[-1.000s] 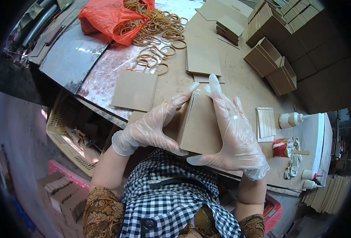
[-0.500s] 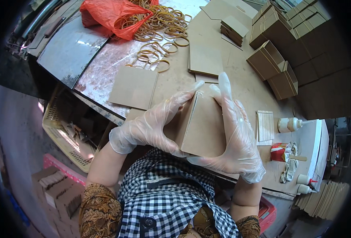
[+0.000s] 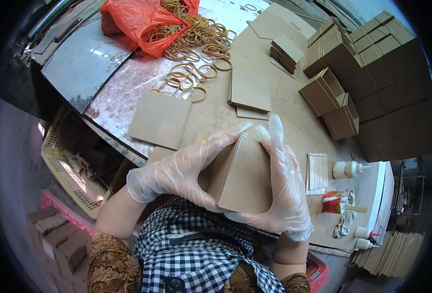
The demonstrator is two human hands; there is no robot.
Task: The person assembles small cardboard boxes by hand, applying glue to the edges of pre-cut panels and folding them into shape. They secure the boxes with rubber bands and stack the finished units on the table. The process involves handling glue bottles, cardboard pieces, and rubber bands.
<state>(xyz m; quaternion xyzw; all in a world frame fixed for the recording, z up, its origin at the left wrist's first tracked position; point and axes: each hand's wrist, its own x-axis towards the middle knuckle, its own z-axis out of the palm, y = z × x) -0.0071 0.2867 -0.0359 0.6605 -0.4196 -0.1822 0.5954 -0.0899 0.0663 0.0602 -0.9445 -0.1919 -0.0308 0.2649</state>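
Between my two hands, both in clear plastic gloves, is a brown wooden board box (image 3: 249, 183) with a seam edge toward me. My left hand (image 3: 179, 168) grips its left side, fingers along the far end and thumb at the near corner. Around the right side curves my right hand (image 3: 289, 195), its thumb at the near edge and one finger sticking up beyond the far corner. The inside of the box is hidden. Just beyond my left hand lies a flat square board (image 3: 160, 119), and past the box is a small stack of boards (image 3: 250, 90).
Rubber bands (image 3: 211, 36) spill from a red plastic bag (image 3: 137, 24) at the back. Finished-looking boxes (image 3: 391, 73) are piled at the right, near slim wooden strips (image 3: 317, 171), a glue bottle (image 3: 347, 170) and a red cup (image 3: 332, 201). A yellow basket (image 3: 69, 171) stands lower left.
The whole view has shifted slightly, so the table and the held box sit lower in the picture. Both hands keep the same grip on the box.
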